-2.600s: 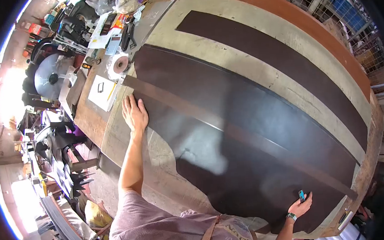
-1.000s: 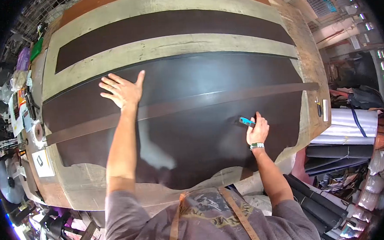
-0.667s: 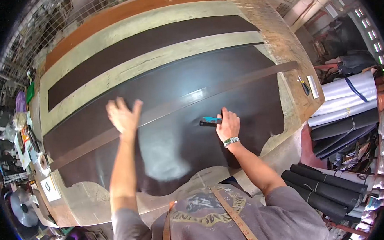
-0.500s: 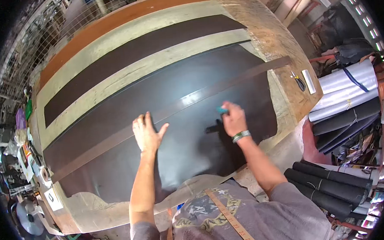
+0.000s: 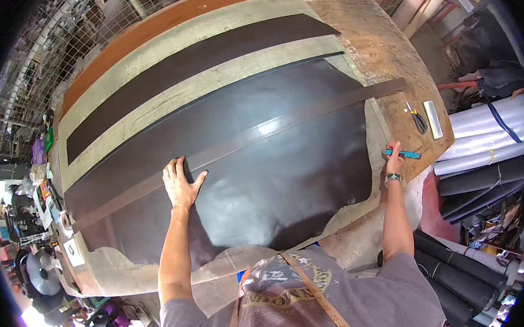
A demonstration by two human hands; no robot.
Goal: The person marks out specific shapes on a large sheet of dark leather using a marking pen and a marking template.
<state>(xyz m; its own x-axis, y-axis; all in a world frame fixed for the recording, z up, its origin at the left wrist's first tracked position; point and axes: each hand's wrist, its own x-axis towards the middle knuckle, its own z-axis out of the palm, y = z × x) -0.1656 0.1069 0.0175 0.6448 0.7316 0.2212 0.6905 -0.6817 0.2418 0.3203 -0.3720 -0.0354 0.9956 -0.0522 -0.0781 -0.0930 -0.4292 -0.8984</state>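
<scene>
A large dark brown leather sheet [image 5: 287, 180] lies across the table, with a long straight strip [image 5: 324, 104] set diagonally over it. My left hand [image 5: 181, 181] rests with spread fingers on the strip's left half and the leather beside it. Over the table's right side, past the leather's edge, my right hand [image 5: 395, 161] holds a teal tool [image 5: 410, 154], its fingers closed round it. Pliers with yellow and black handles [image 5: 418, 123] and a white bar [image 5: 433, 119] lie above and to the right of that hand.
Behind the sheet lie a long dark leather strip [image 5: 207, 58] and an orange-brown piece [image 5: 175, 16] on the wooden table [image 5: 387, 45]. Silvery rolls [image 5: 481, 117] and dark rolls [image 5: 467, 277] stand off to the right. Papers [image 5: 73, 252] sit at the left edge.
My right hand has moved right with the teal tool, from above the leather to beyond its right edge. My left hand stays on the strip, slightly further left in view.
</scene>
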